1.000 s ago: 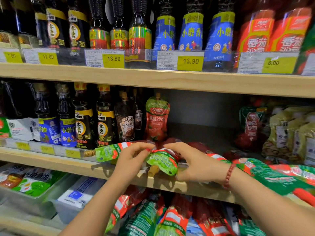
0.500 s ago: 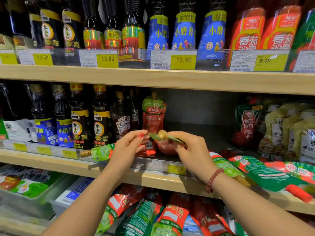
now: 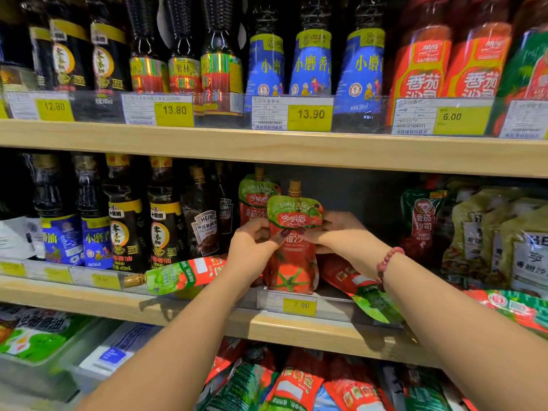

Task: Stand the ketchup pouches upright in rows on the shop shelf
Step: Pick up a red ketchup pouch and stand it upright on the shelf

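1. The ketchup pouch [image 3: 292, 241], a soft red-and-green plastic sachet with a gold screw cap, is held upright at the front of the middle wooden shelf [image 3: 189, 307]; its base is set just behind the yellow price tag [image 3: 300, 305], so that the label faces outward.
2. It is pinched at mid-height from both sides: the left hand [image 3: 252, 247] is closed on its left edge and the right hand [image 3: 341, 232] on its right edge, presumably to steady a floppy body until it stands alone.
3. A second upright pouch [image 3: 255, 194] stands directly behind, so a row is being built front to back.
4. Fallen pouches are left to either side, one lying pouch [image 3: 184, 275] with its cap pointing left, another flat pouch [image 3: 358, 284] under the right wrist; these are judged still to be stood up.
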The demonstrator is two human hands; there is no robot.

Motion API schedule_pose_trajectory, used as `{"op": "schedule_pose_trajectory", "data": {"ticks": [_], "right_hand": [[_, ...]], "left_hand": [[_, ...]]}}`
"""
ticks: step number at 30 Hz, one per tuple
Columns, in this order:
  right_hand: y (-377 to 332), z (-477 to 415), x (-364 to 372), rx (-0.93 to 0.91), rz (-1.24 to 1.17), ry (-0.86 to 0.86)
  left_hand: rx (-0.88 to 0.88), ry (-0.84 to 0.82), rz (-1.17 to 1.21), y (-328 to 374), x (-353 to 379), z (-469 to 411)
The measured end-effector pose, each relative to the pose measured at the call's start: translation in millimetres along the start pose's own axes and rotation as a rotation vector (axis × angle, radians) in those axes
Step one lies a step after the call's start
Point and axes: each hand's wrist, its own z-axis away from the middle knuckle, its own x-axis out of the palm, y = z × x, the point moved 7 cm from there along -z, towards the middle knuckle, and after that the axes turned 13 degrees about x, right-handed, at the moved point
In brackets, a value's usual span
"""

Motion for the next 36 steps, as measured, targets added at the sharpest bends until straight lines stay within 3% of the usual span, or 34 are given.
{"op": "schedule_pose_trajectory", "data": {"ticks": [4, 7, 14, 20, 30, 36], "right_hand": [[17, 2, 15, 0.15, 0.26, -0.159], [11, -1, 15, 0.103, 0.35, -0.021], [-8, -14, 0, -0.101, 0.17, 0.101], [-19, -30, -17, -0.226, 0.176, 0.206], [-4, -70, -41, -0.121, 0.133, 0.273], [15, -88, -35, -0.061, 0.123, 0.185]], "left_hand": [[-0.026, 0.004, 0.004, -5, -1, -1], [0.016, -0.004, -0.058, 0, -4, 4], [0.181, -0.126, -0.505, -2, -14, 44], [0.292, -0.348, -0.667, -2, 3, 55], [0.391, -0.174, -0.762, -3, 3, 61], [0.427, -0.172, -0.788, -7, 4, 60]]}}
